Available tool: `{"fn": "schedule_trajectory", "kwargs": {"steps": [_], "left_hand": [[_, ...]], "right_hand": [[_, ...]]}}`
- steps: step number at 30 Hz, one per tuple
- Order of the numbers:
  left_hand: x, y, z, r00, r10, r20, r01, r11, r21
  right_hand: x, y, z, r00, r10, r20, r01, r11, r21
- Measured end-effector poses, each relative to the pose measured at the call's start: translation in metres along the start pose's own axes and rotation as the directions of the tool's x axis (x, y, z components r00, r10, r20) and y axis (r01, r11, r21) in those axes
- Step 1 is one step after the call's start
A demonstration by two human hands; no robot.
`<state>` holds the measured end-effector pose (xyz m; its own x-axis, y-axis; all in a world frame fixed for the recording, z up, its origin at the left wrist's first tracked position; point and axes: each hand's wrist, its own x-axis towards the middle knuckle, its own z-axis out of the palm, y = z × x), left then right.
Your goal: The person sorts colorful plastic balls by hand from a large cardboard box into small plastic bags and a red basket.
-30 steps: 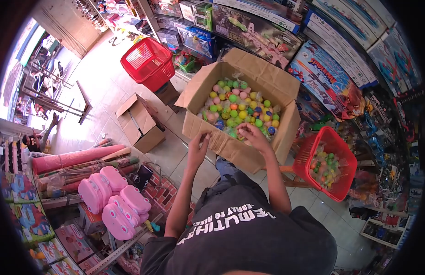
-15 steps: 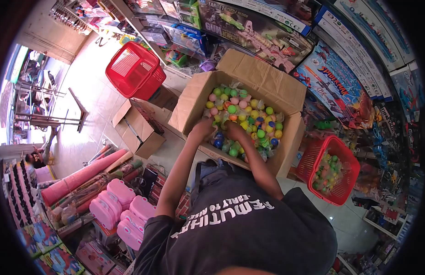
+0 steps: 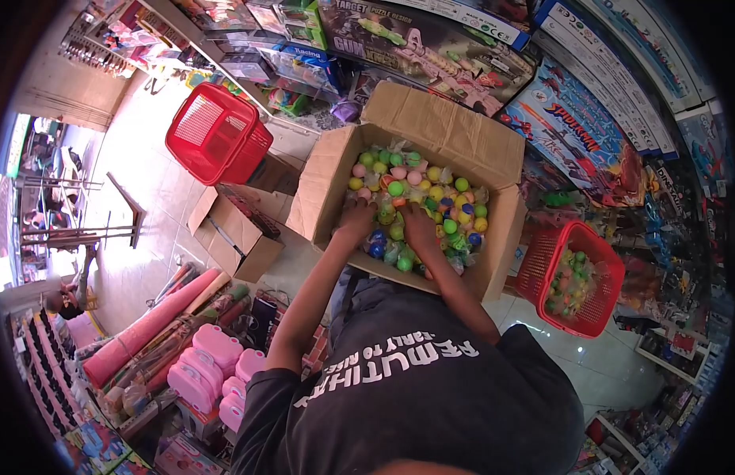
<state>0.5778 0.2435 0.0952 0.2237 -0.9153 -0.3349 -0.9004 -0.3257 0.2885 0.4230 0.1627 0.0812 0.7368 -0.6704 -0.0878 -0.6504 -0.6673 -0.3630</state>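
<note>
A large open cardboard box stands in front of me, filled with small coloured balls, many of them in clear plastic bags. My left hand reaches over the near edge and rests on the balls at the box's left side, its fingers bent down among them. Beside it, my right hand lies on the balls near the middle, fingers pointing away from me. The fingertips of both hands are partly lost among balls and plastic, so any grip is unclear.
To the right, a red basket holds more bagged balls. Stacked red baskets and a smaller open carton stand at the left. Pink cases and rolls lie lower left. Boxed toys line the back.
My right hand has straightened forward over the balls, and my left hand has shifted slightly, showing more of its back. The camera view has turned a little.
</note>
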Motion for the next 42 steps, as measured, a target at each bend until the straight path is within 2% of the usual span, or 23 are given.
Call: {"fn": "schedule_trajectory", "kwargs": {"steps": [2, 5, 7, 8, 10, 11, 13, 14, 16, 20, 22, 26, 28, 29, 31, 32, 34, 36, 38, 39, 40, 41, 42], "left_hand": [[-0.002, -0.003, 0.002, 1.000, -0.003, -0.005, 0.003, 1.000, -0.003], [-0.001, -0.011, 0.012, 0.999, 0.009, -0.033, -0.012, 0.996, -0.084], [0.001, -0.013, 0.018, 0.999, 0.015, -0.043, -0.018, 0.997, -0.073], [0.003, -0.014, 0.020, 0.998, 0.022, -0.056, -0.026, 0.998, -0.061], [0.002, -0.012, 0.014, 0.998, 0.011, -0.067, -0.017, 0.995, -0.094], [0.000, -0.010, 0.013, 0.997, -0.002, -0.071, -0.007, 0.992, -0.129], [0.001, -0.013, 0.016, 0.997, 0.007, -0.078, -0.018, 0.991, -0.136], [0.002, -0.014, 0.018, 0.996, 0.019, -0.087, -0.031, 0.989, -0.141], [0.003, -0.014, 0.017, 0.998, 0.015, -0.064, -0.025, 0.987, -0.157], [0.002, -0.015, 0.018, 0.998, 0.011, -0.059, -0.022, 0.980, -0.196], [0.003, -0.016, 0.019, 0.999, 0.010, -0.043, -0.018, 0.982, -0.186], [0.007, -0.018, 0.020, 0.999, 0.002, -0.036, -0.010, 0.976, -0.218], [0.005, -0.014, 0.011, 1.000, -0.014, -0.006, 0.012, 0.970, -0.242], [0.005, -0.011, 0.006, 0.999, -0.038, 0.024, 0.043, 0.962, -0.269], [0.006, -0.009, 0.008, 0.999, -0.030, -0.012, 0.025, 0.964, -0.264], [0.005, -0.009, 0.008, 0.999, -0.027, -0.042, 0.015, 0.965, -0.261], [0.005, -0.005, 0.002, 0.998, -0.030, -0.062, 0.012, 0.961, -0.277], [0.006, -0.004, -0.001, 0.997, -0.029, -0.077, 0.005, 0.956, -0.293], [0.009, -0.005, -0.004, 0.981, 0.058, -0.187, -0.130, 0.907, -0.401], [0.008, -0.002, -0.008, 0.981, 0.061, -0.186, -0.132, 0.907, -0.400], [0.006, 0.002, -0.013, 0.969, 0.109, -0.222, -0.205, 0.859, -0.470], [0.003, 0.006, -0.017, 0.953, 0.153, -0.262, -0.275, 0.800, -0.533], [-0.002, 0.014, -0.026, 0.953, 0.154, -0.262, -0.276, 0.801, -0.532]], "right_hand": [[-0.002, 0.004, 0.007, 0.998, -0.043, -0.045, 0.043, 0.999, -0.002], [0.003, 0.000, 0.005, 0.996, -0.076, 0.048, 0.076, 0.997, 0.011], [0.011, -0.005, -0.010, 0.966, -0.009, 0.258, -0.024, 0.992, 0.123], [0.014, -0.004, -0.010, 0.967, -0.010, 0.255, -0.023, 0.992, 0.123], [0.018, -0.002, -0.012, 0.985, 0.066, 0.158, -0.099, 0.973, 0.208], [0.019, 0.000, -0.012, 0.985, 0.066, 0.160, -0.099, 0.973, 0.206], [0.021, -0.004, -0.027, 0.981, 0.194, 0.022, -0.195, 0.970, 0.143], [0.022, 0.002, -0.025, 0.980, 0.196, 0.022, -0.197, 0.970, 0.142], [0.022, 0.015, -0.017, 0.988, 0.088, -0.125, -0.081, 0.995, 0.060], [0.023, 0.024, -0.001, 0.989, 0.066, -0.135, -0.062, 0.998, 0.031], [0.025, 0.025, 0.002, 0.977, 0.010, -0.214, -0.013, 1.000, -0.015], [0.030, 0.019, 0.000, 0.968, 0.075, -0.238, -0.089, 0.995, -0.047], [0.031, 0.022, -0.006, 0.984, 0.128, -0.126, -0.113, 0.987, 0.116], [0.029, 0.024, -0.010, 0.982, 0.131, -0.133, -0.116, 0.987, 0.115], [0.024, 0.028, -0.016, 0.981, 0.091, -0.171, -0.037, 0.954, 0.296], [0.020, 0.030, -0.018, 0.981, 0.088, -0.174, -0.033, 0.954, 0.297], [0.013, 0.034, -0.023, 0.956, 0.114, -0.271, 0.029, 0.881, 0.472], [0.008, 0.039, -0.030, 0.952, 0.113, -0.283, 0.049, 0.860, 0.507], [0.002, 0.040, -0.035, 0.949, 0.116, -0.294, 0.065, 0.839, 0.540], [0.000, 0.037, -0.041, 0.965, 0.179, -0.193, 0.011, 0.707, 0.707], [-0.001, 0.035, -0.044, 0.973, 0.217, -0.081, -0.051, 0.542, 0.839], [0.000, 0.034, -0.045, 0.973, 0.218, -0.083, -0.050, 0.542, 0.839], [0.001, 0.033, -0.046, 0.981, 0.189, -0.040, -0.049, 0.442, 0.896]]}}
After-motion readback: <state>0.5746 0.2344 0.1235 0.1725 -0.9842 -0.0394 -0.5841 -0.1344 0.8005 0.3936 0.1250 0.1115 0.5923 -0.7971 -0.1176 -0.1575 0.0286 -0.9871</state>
